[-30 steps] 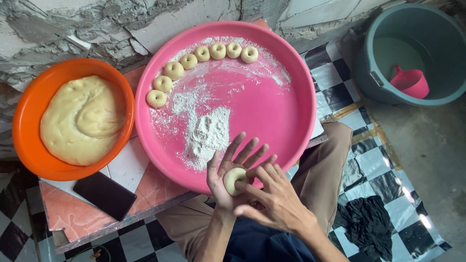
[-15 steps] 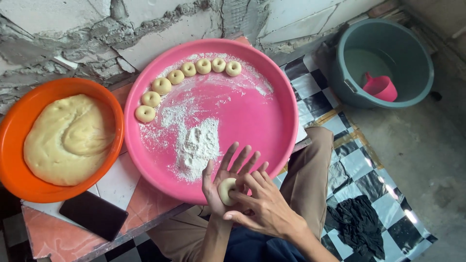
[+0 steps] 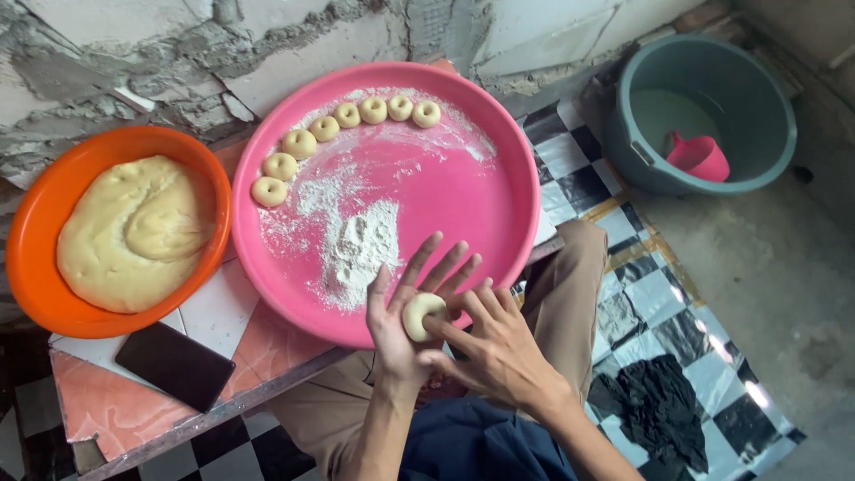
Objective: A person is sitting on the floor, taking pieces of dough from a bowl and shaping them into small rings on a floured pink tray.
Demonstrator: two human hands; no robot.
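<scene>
We are looking down on a low tiled table point(image 3: 116, 410) in white and salmon squares. Our left hand point(image 3: 405, 316) is lying palm up, fingers spread, over the 6 o'clock rim of a large round pink plastic tray point(image 3: 499, 223). A small pale round ball of dough point(image 3: 420, 314) is sitting in that palm. Our right hand point(image 3: 499, 352) is coming in from 4 o'clock, and its fingertips point(image 3: 436, 322) are pressing on the ball; so the right grip is closing on the dough from above, while the left grip is staying apart, flat beneath it as a support.

On the tray, a heap of white flour point(image 3: 356, 254) is lying just at 11 o'clock from the hands, with a thinner dusting spreading toward the tray's far side. Seven small pale dough rings point(image 3: 347, 114) are lining the tray's rim in an arc, running from 9 o'clock round to 12 o'clock, each touching or nearly touching the next.

At 9 o'clock from the tray, touching its edge, a round orange plastic bowl point(image 3: 36, 267) is holding a large smooth mass of yellow dough point(image 3: 134, 232). A flat black phone point(image 3: 174, 365) is lying on the table at 6 o'clock from the bowl.

At 2 o'clock, on the floor, a grey-green plastic bucket point(image 3: 775, 142) is holding a pink plastic scoop point(image 3: 699, 158). A black cloth point(image 3: 663, 414) is lying on the checkered floor mat at 4 o'clock.
</scene>
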